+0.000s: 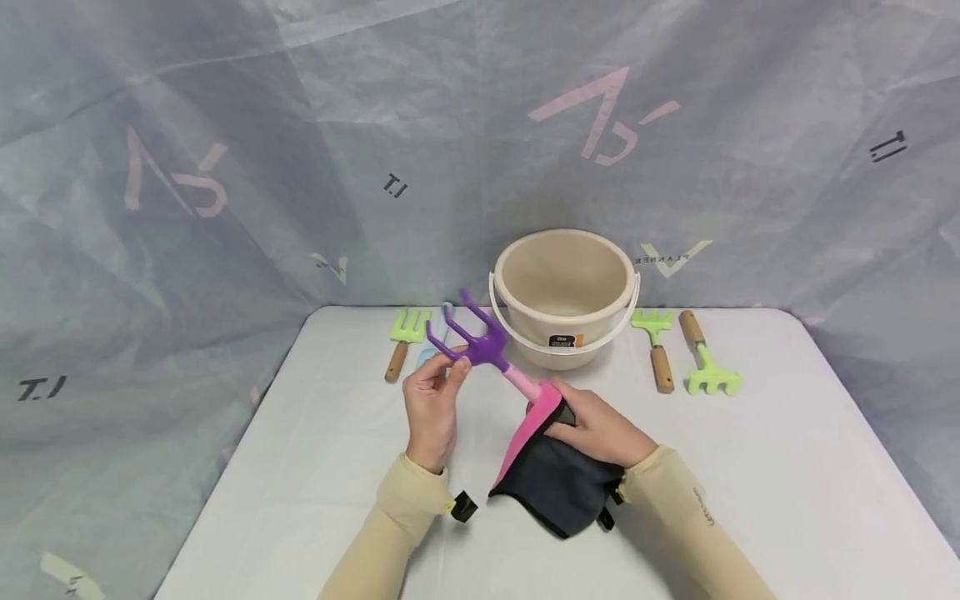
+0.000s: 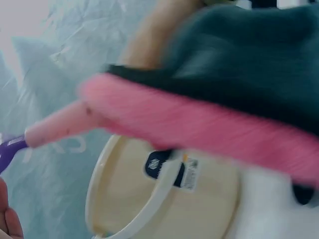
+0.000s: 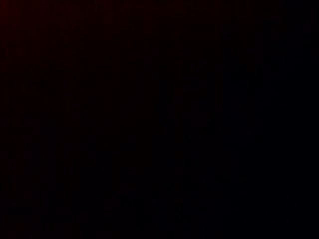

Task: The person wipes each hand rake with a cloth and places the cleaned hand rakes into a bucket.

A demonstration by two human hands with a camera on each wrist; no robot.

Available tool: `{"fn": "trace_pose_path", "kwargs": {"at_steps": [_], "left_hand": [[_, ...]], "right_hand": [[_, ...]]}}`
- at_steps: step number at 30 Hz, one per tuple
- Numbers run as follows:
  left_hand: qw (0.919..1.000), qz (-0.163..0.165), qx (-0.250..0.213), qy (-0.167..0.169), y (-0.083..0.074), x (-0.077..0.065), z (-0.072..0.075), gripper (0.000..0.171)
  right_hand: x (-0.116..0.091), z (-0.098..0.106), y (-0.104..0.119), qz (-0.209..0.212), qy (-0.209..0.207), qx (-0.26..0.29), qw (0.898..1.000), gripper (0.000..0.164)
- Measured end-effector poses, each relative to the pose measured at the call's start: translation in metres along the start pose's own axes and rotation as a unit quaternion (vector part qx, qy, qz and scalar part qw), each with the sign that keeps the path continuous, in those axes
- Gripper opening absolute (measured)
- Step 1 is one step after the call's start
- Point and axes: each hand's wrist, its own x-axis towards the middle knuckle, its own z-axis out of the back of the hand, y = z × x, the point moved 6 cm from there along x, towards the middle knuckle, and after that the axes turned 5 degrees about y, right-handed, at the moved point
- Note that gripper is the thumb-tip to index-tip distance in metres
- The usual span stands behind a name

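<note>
My left hand [image 1: 433, 412] pinches the purple head of a three-tined hand rake [image 1: 487, 346] between thumb and fingers. Its tines point up and to the left. From the head a pink handle [image 2: 59, 124] runs down to the right into a cloth. My right hand [image 1: 603, 427] grips this cloth [image 1: 558, 483] around the handle's lower end, which is hidden. Dark grey with a black border, the cloth shows a pink side [image 2: 199, 122] along the fold and hangs down over the table. The right wrist view is almost wholly black.
A beige bucket [image 1: 566, 333] with a white bail stands behind my hands. Left of it lie a small green fork [image 1: 408, 329] with a wooden handle and a light blue tool [image 1: 426, 357], partly hidden. Right of it are another green fork [image 1: 660, 358] and a green rake [image 1: 708, 367].
</note>
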Motion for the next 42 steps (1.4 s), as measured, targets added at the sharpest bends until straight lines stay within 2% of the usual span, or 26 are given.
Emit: {"fn": "trace_pose_path", "kwargs": {"at_steps": [4,7,14,19,22,27,33,39,42], "left_hand": [[0.9972,-0.009,-0.038,-0.064,-0.001,0.01,0.021,0.015],[0.9956,-0.008,-0.037,-0.086,0.0,0.014,0.03,0.01],[0.9957,0.012,-0.05,-0.078,0.008,0.017,0.024,0.006],[0.9915,0.005,-0.071,-0.109,0.008,0.032,0.02,0.011],[0.9909,0.006,-0.077,-0.11,0.006,0.046,0.013,0.012],[0.993,0.002,-0.071,-0.094,0.005,0.066,-0.001,0.008],[0.9938,0.012,-0.067,-0.087,0.016,0.084,-0.017,0.005],[0.9945,0.065,-0.028,-0.077,0.04,0.098,-0.043,0.009],[0.9924,0.116,0.028,-0.026,0.053,0.102,-0.061,0.017]], "right_hand": [[-0.004,0.009,-0.012,-0.035,0.004,-0.033,0.999,0.034],[-0.007,0.015,-0.017,-0.058,-0.003,-0.023,0.998,0.031],[-0.007,0.018,-0.024,-0.07,0.008,-0.036,0.997,0.035],[-0.007,0.021,-0.024,-0.071,0.008,-0.029,0.997,0.029],[-0.007,0.019,-0.025,-0.073,0.008,-0.026,0.997,0.03],[-0.008,0.019,-0.028,-0.081,0.007,-0.025,0.996,0.03],[-0.008,0.02,-0.028,-0.081,0.005,-0.022,0.996,0.028],[-0.006,0.018,-0.029,-0.079,0.017,0.001,0.997,0.025],[-0.007,0.017,-0.03,-0.076,0.016,0.002,0.997,0.026]]}}
